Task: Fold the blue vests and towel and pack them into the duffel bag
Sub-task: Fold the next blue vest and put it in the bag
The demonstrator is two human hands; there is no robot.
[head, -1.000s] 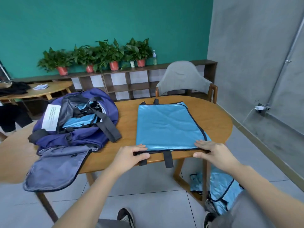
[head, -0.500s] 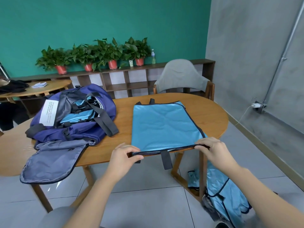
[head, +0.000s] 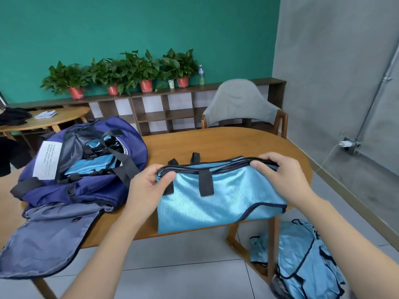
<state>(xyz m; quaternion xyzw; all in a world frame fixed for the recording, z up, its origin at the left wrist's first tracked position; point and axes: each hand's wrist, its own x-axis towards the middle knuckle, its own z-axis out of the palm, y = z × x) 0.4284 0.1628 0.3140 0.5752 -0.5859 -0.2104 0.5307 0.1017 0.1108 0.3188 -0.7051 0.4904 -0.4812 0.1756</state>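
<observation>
A light blue vest [head: 216,203] with black trim and straps lies doubled over on the wooden table [head: 237,141]. My left hand [head: 149,186] pinches its upper left corner. My right hand [head: 280,175] grips the upper right edge, fingers curled over the stacked layers. To the left, the purple duffel bag [head: 86,169] stands open with blue fabric inside and its grey flap [head: 47,238] hanging over the table's front edge. More blue vests [head: 302,262] lie in a heap on the floor at the lower right.
A grey chair [head: 241,104] stands behind the table. Potted plants [head: 129,72] line a low shelf [head: 168,108] against the green wall. A second table [head: 49,117] sits at the far left. A charger is plugged into the wall socket [head: 347,144] on the right.
Both hands lifted the vest's near edge and carried it away from me, folding the vest in half. The view also shifted closer to the table.
</observation>
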